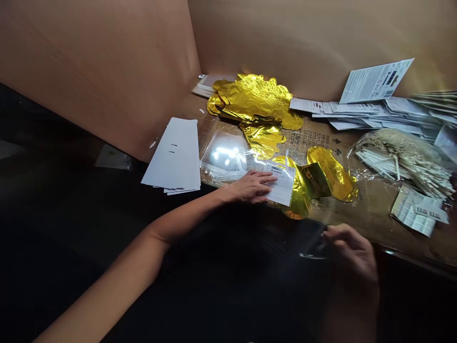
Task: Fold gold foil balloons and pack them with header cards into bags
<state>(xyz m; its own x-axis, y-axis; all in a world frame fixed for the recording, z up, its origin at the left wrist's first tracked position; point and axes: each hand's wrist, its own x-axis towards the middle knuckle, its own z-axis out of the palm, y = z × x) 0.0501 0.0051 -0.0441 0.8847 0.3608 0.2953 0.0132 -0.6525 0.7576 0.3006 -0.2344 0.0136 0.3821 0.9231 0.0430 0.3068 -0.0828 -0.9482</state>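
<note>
My left hand (250, 186) lies flat on a printed white card (282, 183), its fingertips at the card's edge. The card rests on a folded gold foil balloon (300, 190), with a clear plastic bag (223, 157) to its left. My right hand (352, 252) is blurred at the near table edge, its fingers pinching a clear plastic film (312, 240). Beyond the card lies another gold foil balloon (332, 174), and a crumpled heap of gold foil balloons (253, 102) sits farther back.
A stack of white paper (174, 155) lies to the left, against a wooden side panel (107, 71). Printed sheets (374, 81) are piled at the back right. A bagged bundle of white sticks (396, 162) and a folded leaflet (416, 209) lie on the right.
</note>
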